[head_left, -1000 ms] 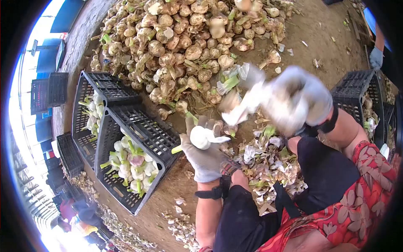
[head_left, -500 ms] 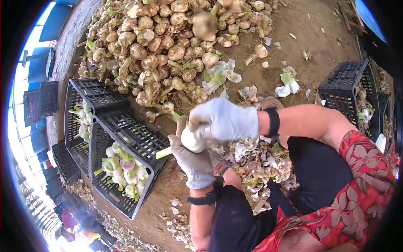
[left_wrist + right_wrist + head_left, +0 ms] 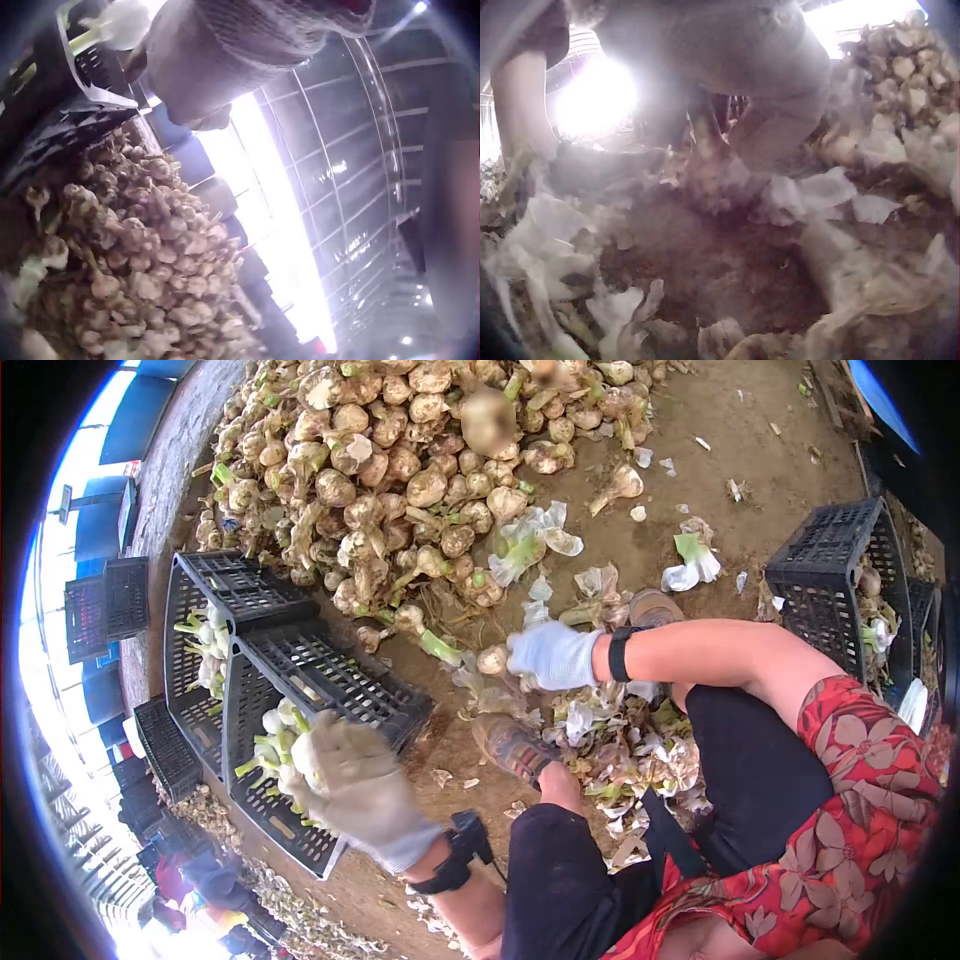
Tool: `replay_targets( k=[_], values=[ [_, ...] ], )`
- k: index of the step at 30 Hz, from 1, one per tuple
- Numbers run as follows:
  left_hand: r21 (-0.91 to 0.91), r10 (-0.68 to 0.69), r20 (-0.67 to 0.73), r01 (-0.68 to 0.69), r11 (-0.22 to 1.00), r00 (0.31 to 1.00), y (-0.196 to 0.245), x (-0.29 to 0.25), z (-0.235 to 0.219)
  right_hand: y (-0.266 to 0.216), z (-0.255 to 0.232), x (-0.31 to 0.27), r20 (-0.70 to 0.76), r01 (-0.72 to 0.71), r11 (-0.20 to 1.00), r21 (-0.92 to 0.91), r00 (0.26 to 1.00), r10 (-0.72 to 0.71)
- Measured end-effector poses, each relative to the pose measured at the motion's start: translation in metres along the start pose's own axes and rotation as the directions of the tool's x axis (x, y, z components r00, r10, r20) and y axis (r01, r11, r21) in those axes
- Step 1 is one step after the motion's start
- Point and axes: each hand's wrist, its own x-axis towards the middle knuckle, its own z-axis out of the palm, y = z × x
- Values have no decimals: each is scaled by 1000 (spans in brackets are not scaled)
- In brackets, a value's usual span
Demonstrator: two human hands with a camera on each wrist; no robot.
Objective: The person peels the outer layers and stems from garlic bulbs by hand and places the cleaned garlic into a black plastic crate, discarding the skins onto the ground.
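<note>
The gloved left hand [image 3: 360, 780] is over the front black crate [image 3: 330, 850], holding a peeled white garlic bulb [image 3: 308, 760] at its fingers. In the left wrist view that bulb [image 3: 126, 25] shows beside the gloved hand [image 3: 217, 64], its green stem pointing at the crate. Low over the ground, the gloved right hand [image 3: 558, 656] pinches an unpeeled garlic bulb [image 3: 492, 660]. The right wrist view shows the glove [image 3: 727, 45] above this bulb [image 3: 716, 180], blurred, with loose skins around it. White bulbs [image 3: 212, 650] lie in the crate behind.
A large heap of unpeeled garlic [image 3: 400, 480] lies beyond the hands. Skins [image 3: 640, 750] are piled between the legs, near a shoe [image 3: 515, 748]. Another black crate [image 3: 820, 560] stands at the right.
The left hand has moved left to the crate with the white bulb. The right hand has let go of that bulb, moved slightly right and down, and taken hold of an unpeeled one.
</note>
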Motion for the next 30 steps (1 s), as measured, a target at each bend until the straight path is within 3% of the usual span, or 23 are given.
replay_targets(
  k=[1, 2, 3, 4, 5, 6, 7, 8, 9, 10, 12, 13, 14, 15, 18, 20, 22, 25, 27, 29, 30],
  values=[
    [338, 38, -33, -24, 941, 999, -19, -5, 9, -1, -7, 1, 17, -96, 990, 105, 995, 95],
    [632, 84, -51, -33, 775, 995, -45, -12, 21, 0, -21, 0, -3, -176, 917, 358, 982, 190],
    [779, 9, -84, 60, 624, 996, -61, -17, 31, 1, -33, -1, 22, -219, 790, 573, 967, 253],
    [902, -118, -20, 69, 426, 993, -76, -15, 14, 2, -42, -3, 61, -249, 614, 749, 949, 310],
    [947, -244, 118, -35, 320, 963, -92, -19, 2, 2, -51, -6, 113, -260, 398, 880, 928, 355],
    [958, -252, 271, -235, 165, 929, -108, -23, -11, 1, -61, -9, 156, -237, 226, 945, 933, 325],
    [889, -248, 438, -457, -22, 864, -117, -22, -9, -2, -68, -10, 137, -224, 240, 945, 934, 331],
    [947, -254, 244, -174, 268, 936, -124, -28, -1, -6, -73, -11, 116, -208, 253, 945, 935, 335],
    [845, -321, 49, 132, 518, 946, -127, -32, 8, -10, -75, -12, 95, -191, 263, 946, 936, 338],
    [835, -273, 72, 91, 542, 959, -129, -32, 6, -15, -75, -12, 119, -170, 124, 978, 932, 343],
    [813, -173, 111, 10, 582, 979, -132, -30, -1, -29, -89, -17, 123, -179, 142, 973, 934, 335],
    [889, -113, 188, -120, 443, 976, -131, -30, -2, -34, -94, -20, 126, -185, 150, 971, 934, 333],
    [927, -70, 273, -243, 284, 959, -130, -31, -5, -29, -80, -14, -22, -56, 268, 962, 960, 280],
    [928, -42, 362, -356, 112, 931, -129, -32, -5, -29, -77, -13, -14, -63, 271, 960, 962, 272],
    [921, -25, 315, -299, 248, 949, -127, -35, -4, -31, -86, -16, 52, -110, 264, 958, 974, 219],
    [894, -42, 269, -233, 383, 962, -127, -34, -5, -23, -76, -14, 20, -45, 164, 985, 988, 151],
    [883, -24, 255, -223, 413, 967, -128, -35, -2, -21, -75, -15, -18, 12, 51, 999, 994, 106],
    [849, -35, 248, -200, 489, 968, -126, -35, 0, -17, -78, -18, -8, 2, 83, 997, 997, 73],
    [817, -52, 250, -182, 547, 967, -124, -33, 1, -13, -79, -16, -4, -24, 284, 958, 995, 95],
    [707, -121, 117, 2, 707, 986, -123, -32, 5, -15, -90, -18, -78, 36, 520, 854, 995, 58],
    [632, -164, 55, 92, 770, 985, -122, -32, 7, -17, -92, -19, -72, 21, 501, 865, 994, 82]
  ],
)
